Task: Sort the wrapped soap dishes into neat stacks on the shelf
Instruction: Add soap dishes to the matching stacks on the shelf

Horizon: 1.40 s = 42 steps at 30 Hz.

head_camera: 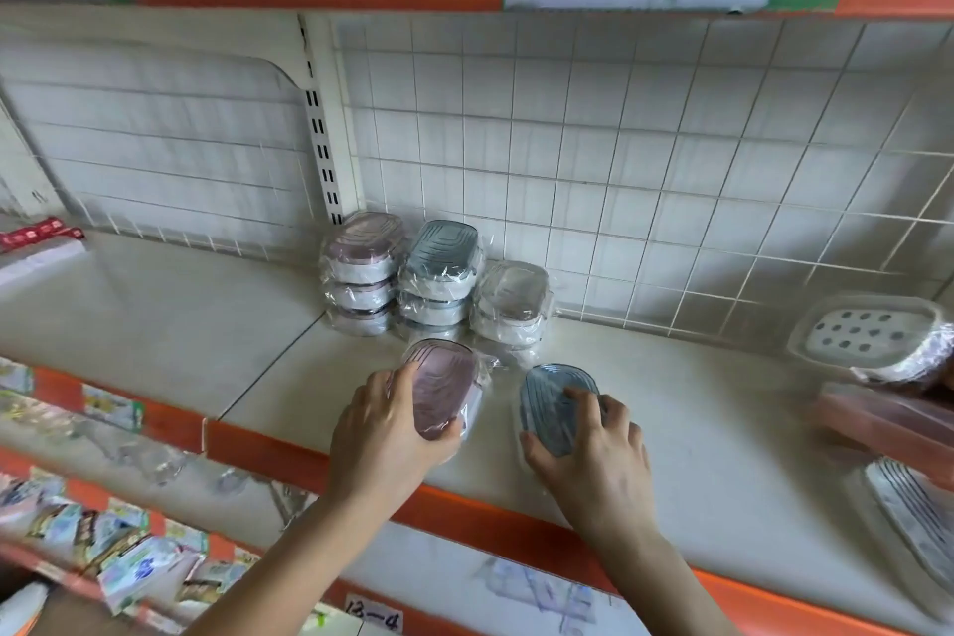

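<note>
Mid-sort at a shop shelf (697, 408), centre of the frame. Left hand (384, 429) curled round a pink wrapped soap dish (444, 385), tipped on its edge just in front of the stacks. Right hand (593, 449) gripping a blue wrapped soap dish (550, 403), fingers bent over its far rim, thumb on the near side; whether resting on the shelf or just above it, cannot tell. Behind them, against the wire grid back panel (645, 145), three neat stacks already built: a pink stack (364, 269) at left, a blue stack (439, 274) touching it, a pale stack (511, 305) just beside that, lower than the other two. Colours kept apart so far. Likely next homes for the two held dishes: pink to the left stack, blue to the middle one. Still unsorted at the right edge of the frame: a clear wrapped dish with a holed insert (872, 336), a ribbed pale one (908, 516) lower down, something pinkish between, too blurred to name. Judged roughly two thirds done.
</note>
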### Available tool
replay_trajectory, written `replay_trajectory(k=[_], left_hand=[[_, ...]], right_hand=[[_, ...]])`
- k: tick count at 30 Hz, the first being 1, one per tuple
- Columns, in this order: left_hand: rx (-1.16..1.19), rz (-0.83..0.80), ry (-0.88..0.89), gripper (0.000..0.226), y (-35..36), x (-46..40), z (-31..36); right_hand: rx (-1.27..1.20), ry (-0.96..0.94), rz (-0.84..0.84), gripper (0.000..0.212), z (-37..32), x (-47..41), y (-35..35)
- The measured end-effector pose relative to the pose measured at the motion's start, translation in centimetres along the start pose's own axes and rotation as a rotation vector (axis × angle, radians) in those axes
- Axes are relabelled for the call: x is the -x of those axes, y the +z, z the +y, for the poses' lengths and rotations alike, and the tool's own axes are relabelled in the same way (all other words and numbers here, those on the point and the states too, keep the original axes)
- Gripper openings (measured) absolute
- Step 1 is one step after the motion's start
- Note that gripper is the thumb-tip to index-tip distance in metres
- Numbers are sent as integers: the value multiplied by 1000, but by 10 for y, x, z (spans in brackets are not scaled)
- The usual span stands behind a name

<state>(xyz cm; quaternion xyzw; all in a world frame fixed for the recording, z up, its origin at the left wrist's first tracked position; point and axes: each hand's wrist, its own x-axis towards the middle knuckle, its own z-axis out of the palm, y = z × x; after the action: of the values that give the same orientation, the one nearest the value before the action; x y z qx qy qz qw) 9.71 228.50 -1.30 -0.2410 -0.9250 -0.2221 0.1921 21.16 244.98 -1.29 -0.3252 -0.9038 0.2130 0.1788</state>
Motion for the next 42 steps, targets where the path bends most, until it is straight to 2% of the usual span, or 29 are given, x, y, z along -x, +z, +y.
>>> replay_trajectory(k=[6,14,21,25,28,31,35,38,42], left_hand=[[7,-11,37,69,-7,-17,-54],[15,-32,86,72,-10,-42,-115],[56,-69,108,73,-11,-49,-137],[-68,-52,132,71,-13,-46,-136],[-71,-4,213,63,-17,-42,-129],[129,70,367,41,-25,-39,-114],[374,-56,397,36,-22,-33,-91],[395,-170,332,47,-14,-31,-79],[394,-259,254,56,1,-25,-70]], right_hand=[[44,-10,-5,66,-48,3,26],[39,12,66,81,-102,5,63],[2,80,57,88,-130,6,80],[27,96,71,87,-133,7,83],[9,89,37,90,-134,7,79],[-68,61,-58,85,-129,5,68],[-158,-27,-114,87,-112,7,56],[-231,-50,-199,96,-101,8,53],[-287,-96,-216,101,-91,8,58]])
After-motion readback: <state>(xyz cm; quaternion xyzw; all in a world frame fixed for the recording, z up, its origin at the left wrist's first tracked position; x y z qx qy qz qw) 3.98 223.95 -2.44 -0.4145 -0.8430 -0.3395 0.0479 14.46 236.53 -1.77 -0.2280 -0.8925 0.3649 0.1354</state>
